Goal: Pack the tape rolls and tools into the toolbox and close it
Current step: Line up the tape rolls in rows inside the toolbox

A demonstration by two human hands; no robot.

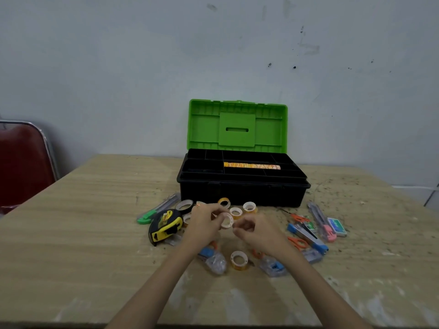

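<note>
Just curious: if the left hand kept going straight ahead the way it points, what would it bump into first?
Probably the small tape rolls just beyond the left hand, then the toolbox; depth is hard to judge.

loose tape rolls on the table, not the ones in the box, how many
8, perhaps more hidden under the hands: black roll, one behind the left hand, three near the toolbox, one beside the tape measure, one in left-hand fingers, one nearest.

We see the toolbox [242, 186] open, black base, green lid [237, 124] upright, a row of orange-yellow tape rolls [251, 165] in its tray. Loose tape rolls [250, 207] lie before it, beside a yellow-black tape measure [165, 225], cutters [319, 220] and orange scissors [299, 243].
</note>
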